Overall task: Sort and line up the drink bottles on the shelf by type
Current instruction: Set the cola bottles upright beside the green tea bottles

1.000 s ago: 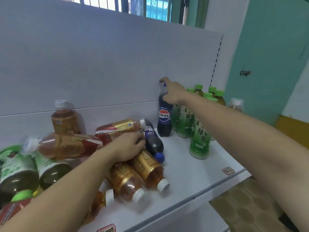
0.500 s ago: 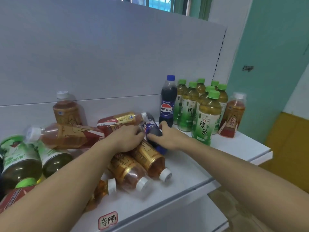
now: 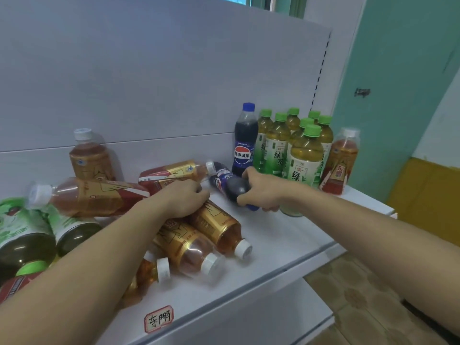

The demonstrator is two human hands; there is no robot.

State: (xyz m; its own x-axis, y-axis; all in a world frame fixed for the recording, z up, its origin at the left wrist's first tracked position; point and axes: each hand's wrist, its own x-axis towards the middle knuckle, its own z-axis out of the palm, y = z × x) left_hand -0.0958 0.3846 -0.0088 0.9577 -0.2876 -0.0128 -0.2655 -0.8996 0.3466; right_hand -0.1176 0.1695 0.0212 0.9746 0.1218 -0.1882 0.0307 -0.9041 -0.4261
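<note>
On the white shelf point(image 3: 286, 240) a dark cola bottle point(image 3: 227, 184) lies on its side, and my right hand point(image 3: 263, 189) grips it near the blue cap. A second cola bottle point(image 3: 245, 143) stands upright behind it, next to a cluster of upright green tea bottles point(image 3: 306, 155). My left hand point(image 3: 184, 197) sits with curled fingers on a pile of lying gold-labelled tea bottles point(image 3: 219, 225), gripping the top one.
One amber tea bottle point(image 3: 341, 165) stands at the right end and another point(image 3: 89, 158) at the back left. Green tea bottles point(image 3: 22, 235) lie at the far left. A handwritten tag point(image 3: 158, 318) marks the shelf's front edge; the shelf ends just right of the amber bottle.
My right hand left the upright cola bottle's cap, came down to the lying cola bottle and took hold of it. My left hand stayed on the pile.
</note>
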